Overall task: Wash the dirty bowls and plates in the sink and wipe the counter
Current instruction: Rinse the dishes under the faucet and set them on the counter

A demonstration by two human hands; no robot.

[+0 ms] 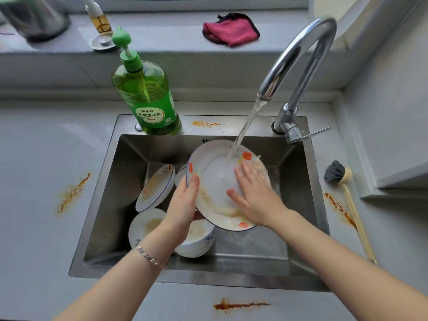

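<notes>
Dishwashing at an early stage: a person holds a white plate point(217, 181) tilted over the steel sink point(301, 181), under the stream of water point(245, 126) from the curved tap point(298, 56); the left hand point(185, 205) grips the plate's left rim, thumb on the face and fingers curled beneath, while the right hand point(252, 195) lies flat on the face, fingers straight and spread, holding nothing; the middle of the plate looks rinsed, though a yellowish smear clings along its lower edge, so this first piece seems only partly clean; in the basin below wait a second plate point(155, 188) leaning on edge near the left wall and streaked with residue, a white bowl point(143, 224) with yellow crust at the near left, and a blue-patterned bowl point(199, 239) just under the left hand and partly hidden by it; another piece may stand behind the leaning plate, but too little shows to tell; none of these appears washed; the counter point(34, 158) has not been wiped, by the look of it: orange-brown spills mark it left of the sink point(73, 193), along the front edge point(238, 305), on the right point(339, 209) beside a long-handled brush point(335, 172), and on the sink's back rim point(205, 123) near the green soap bottle point(150, 98); a pink cloth point(231, 30) lies folded on the window ledge, well apart from both hands.
</notes>
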